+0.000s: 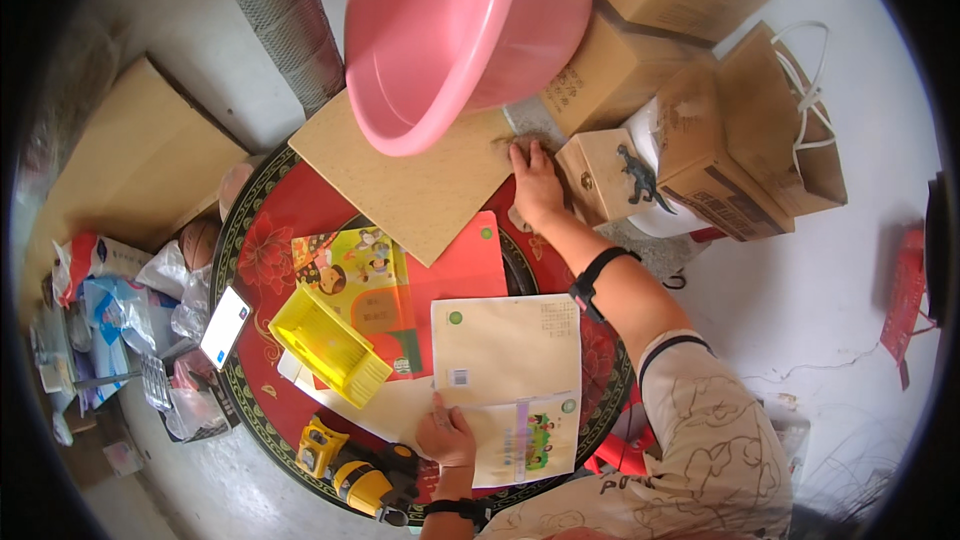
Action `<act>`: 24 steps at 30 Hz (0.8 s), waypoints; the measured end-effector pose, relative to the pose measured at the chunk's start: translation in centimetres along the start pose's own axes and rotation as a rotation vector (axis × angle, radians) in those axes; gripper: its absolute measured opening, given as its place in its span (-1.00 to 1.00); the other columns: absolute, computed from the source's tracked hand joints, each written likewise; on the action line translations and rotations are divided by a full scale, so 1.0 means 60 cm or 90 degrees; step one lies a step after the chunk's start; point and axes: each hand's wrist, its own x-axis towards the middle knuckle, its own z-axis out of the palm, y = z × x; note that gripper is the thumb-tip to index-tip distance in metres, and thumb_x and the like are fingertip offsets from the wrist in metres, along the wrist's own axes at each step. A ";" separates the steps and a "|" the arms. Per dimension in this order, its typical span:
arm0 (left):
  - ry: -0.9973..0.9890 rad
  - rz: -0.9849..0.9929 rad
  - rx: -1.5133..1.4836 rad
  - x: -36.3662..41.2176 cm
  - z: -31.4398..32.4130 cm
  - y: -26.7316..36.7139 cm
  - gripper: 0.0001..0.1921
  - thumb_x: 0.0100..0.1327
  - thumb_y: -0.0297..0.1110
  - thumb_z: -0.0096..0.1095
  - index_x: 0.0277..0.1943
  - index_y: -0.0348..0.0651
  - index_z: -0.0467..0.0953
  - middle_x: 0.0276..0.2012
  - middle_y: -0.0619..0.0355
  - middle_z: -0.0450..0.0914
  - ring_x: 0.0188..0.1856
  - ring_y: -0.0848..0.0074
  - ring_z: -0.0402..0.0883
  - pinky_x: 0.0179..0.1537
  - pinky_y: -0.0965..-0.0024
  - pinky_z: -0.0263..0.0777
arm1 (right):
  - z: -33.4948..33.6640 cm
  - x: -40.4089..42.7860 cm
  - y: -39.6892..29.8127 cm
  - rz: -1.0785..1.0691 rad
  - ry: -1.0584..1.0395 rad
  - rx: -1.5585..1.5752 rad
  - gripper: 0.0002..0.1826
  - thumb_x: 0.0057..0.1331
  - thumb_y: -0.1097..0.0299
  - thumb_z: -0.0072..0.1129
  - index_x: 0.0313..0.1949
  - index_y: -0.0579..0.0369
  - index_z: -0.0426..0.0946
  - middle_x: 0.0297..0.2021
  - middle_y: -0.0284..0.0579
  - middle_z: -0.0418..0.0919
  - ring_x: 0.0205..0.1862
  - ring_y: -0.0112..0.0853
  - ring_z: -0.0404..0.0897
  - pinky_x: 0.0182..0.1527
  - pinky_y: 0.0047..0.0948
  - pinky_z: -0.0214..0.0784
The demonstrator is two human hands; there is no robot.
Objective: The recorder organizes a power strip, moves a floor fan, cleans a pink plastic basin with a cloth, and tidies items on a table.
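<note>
My left hand (448,435) rests by the left edge of an open booklet (510,349) on the round red table. Its index finger points up along the booklet's edge; whether it grips the paper I cannot tell. Stretched far forward, my right hand (537,184) is between the tan board (412,187) and a small wooden box (596,172). Its fingertips meet a brownish thing (551,139), mostly hidden, and its grip is unclear. A toy dinosaur (637,176) lies on the box. Left of the booklet, a yellow plastic basket (330,345) sits over a colourful picture book (352,270) and a red booklet (465,255).
A large pink basin (480,37) leans over the board. Cardboard boxes (622,67) and a paper bag (780,112) stand at the right. A yellow toy truck (356,484) is near the table's front edge, a phone (225,326) at its left edge. Bagged items (127,307) lie further left.
</note>
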 end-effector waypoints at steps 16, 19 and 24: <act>0.058 0.044 0.022 -0.001 0.005 0.002 -0.63 0.20 -0.26 0.04 0.03 -0.25 0.44 -0.51 -0.02 0.38 -0.49 0.09 0.37 -0.48 0.12 0.23 | -0.056 -0.160 -0.066 -0.275 0.063 0.390 -0.42 0.00 0.31 0.24 0.05 0.10 0.35 0.12 0.11 0.25 0.16 -0.04 0.25 0.13 -0.16 0.18; 0.065 0.035 0.019 -0.003 0.004 0.000 -0.63 0.20 -0.25 0.05 0.02 -0.25 0.45 -0.52 -0.01 0.38 -0.49 0.09 0.38 -0.47 0.12 0.24 | -0.126 -0.150 -0.058 -0.307 0.064 0.264 -0.29 -0.03 0.17 0.29 0.11 0.14 0.27 0.16 0.17 0.19 0.19 -0.03 0.22 0.15 -0.07 0.13; 0.067 0.026 -0.011 -0.007 0.012 -0.006 -0.59 0.19 -0.20 0.05 0.02 -0.25 0.45 -0.54 -0.02 0.40 -0.49 0.07 0.39 -0.49 0.08 0.24 | -0.250 -0.105 0.028 -0.040 -0.004 -0.174 0.00 0.05 -0.15 0.19 0.28 0.20 -0.07 0.29 0.25 -0.08 0.32 0.06 -0.04 0.34 -0.10 -0.20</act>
